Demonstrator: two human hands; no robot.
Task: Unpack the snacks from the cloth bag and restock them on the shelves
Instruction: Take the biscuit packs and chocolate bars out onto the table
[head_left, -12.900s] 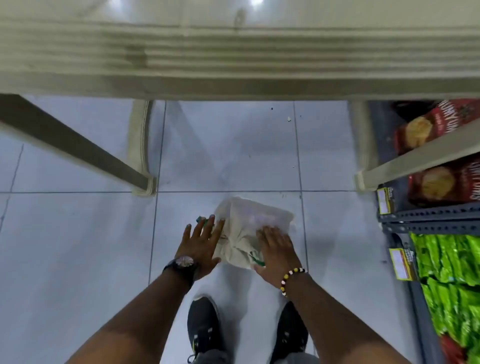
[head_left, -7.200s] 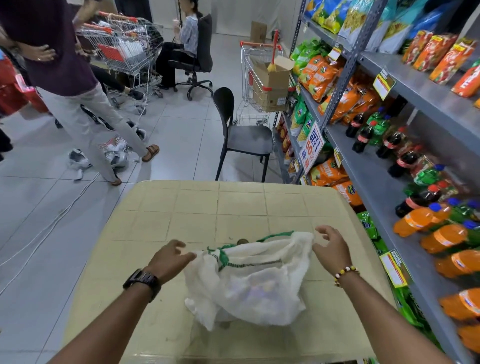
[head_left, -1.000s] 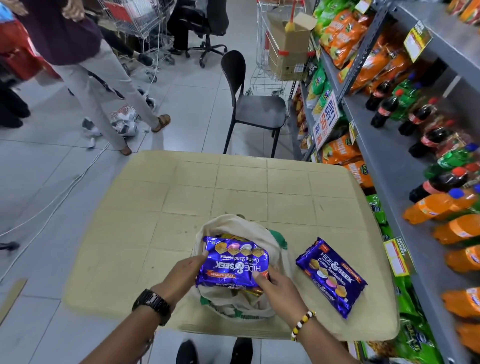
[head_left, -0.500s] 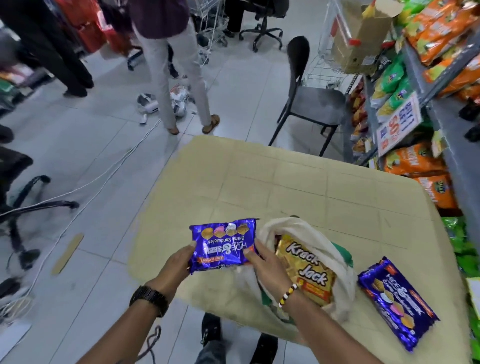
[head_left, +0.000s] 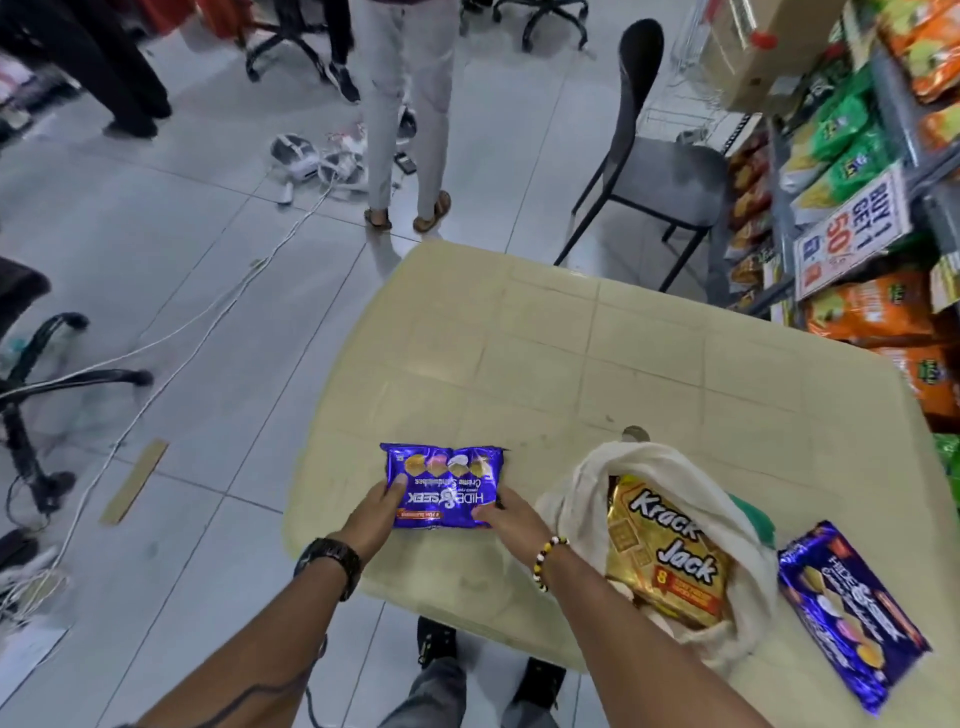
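Observation:
A purple Hide & Seek biscuit packet lies on the near left part of the beige plastic table. My left hand grips its left end and my right hand grips its right end, thumbs on top. To the right sits the white cloth bag, open, with a gold Krack Jack packet showing inside. A second purple Hide & Seek packet lies on the table right of the bag.
Grey shelves with orange and green snack bags stand at the right, with a "Buy 1 Get 1" sign. A black chair stands beyond the table. A person's legs, cables and an office chair base are on the tiled floor at left.
Both hands carried the purple packet out of the bag and leftward, down onto the table's near left part. The Krack Jack packet inside the bag is uncovered.

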